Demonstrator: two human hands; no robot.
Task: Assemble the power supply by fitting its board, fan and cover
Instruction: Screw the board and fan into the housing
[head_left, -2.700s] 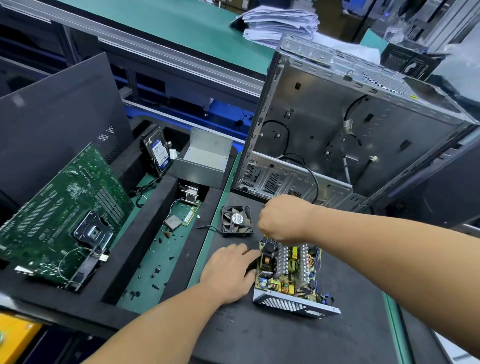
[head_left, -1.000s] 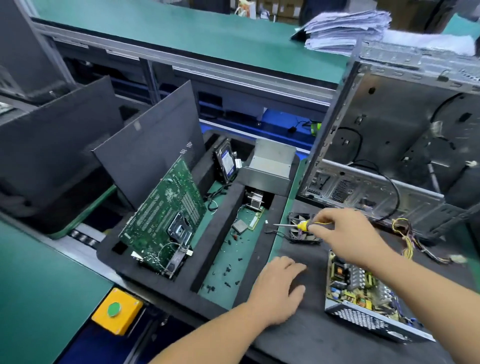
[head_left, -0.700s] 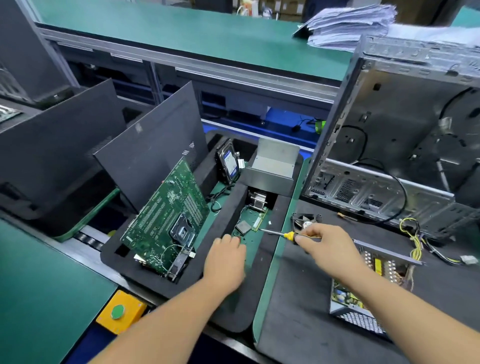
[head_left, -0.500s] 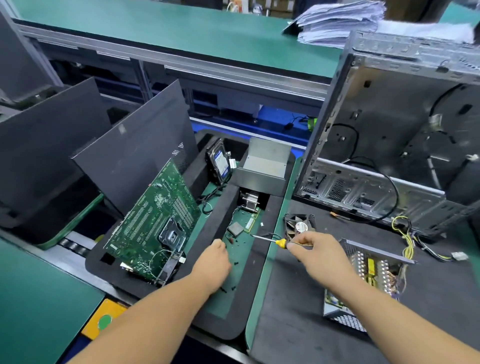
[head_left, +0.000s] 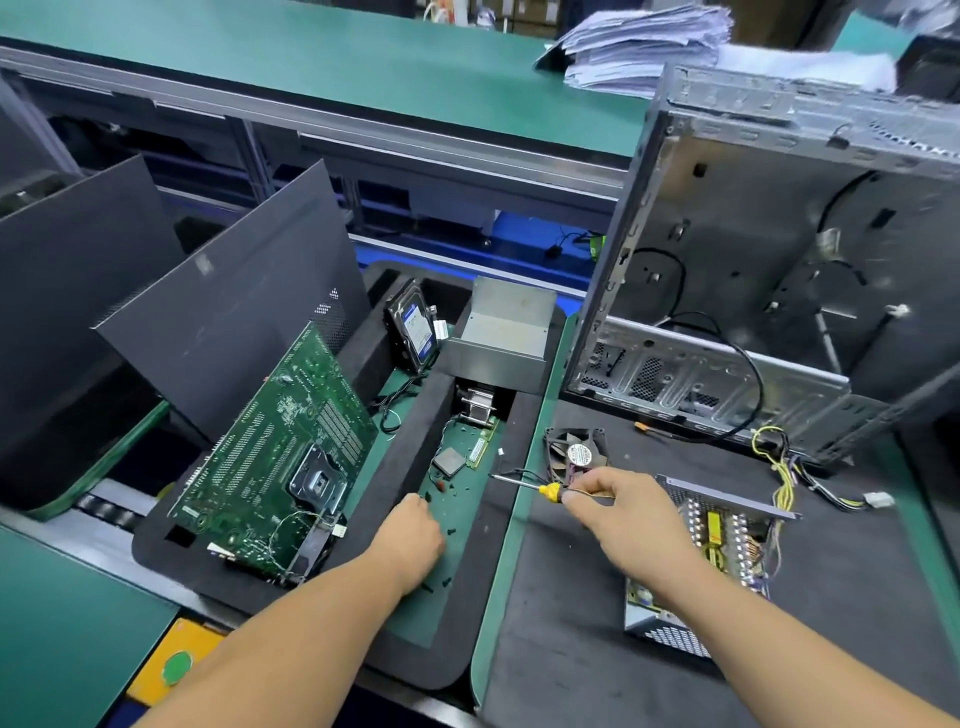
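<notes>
**Screwdriver held beside open power supply**

Head view: the right hand (head_left: 618, 512) pinches a yellow-handled screwdriver (head_left: 540, 487), tip toward nine o'clock. The power supply (head_left: 727, 545) lies on the worktop (head_left: 571, 649) at its three o'clock, the fan (head_left: 576, 449) at twelve. The left hand (head_left: 413, 535) reaches into the foam tray (head_left: 395, 467), fingers curled down among loose screws (head_left: 449, 531); its grip cannot be told.

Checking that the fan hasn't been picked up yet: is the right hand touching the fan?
Cannot tell. In the head view the right hand grips the screwdriver right below the fan; its fingers overlap the fan's near edge, so neither contact nor gap shows.
</notes>
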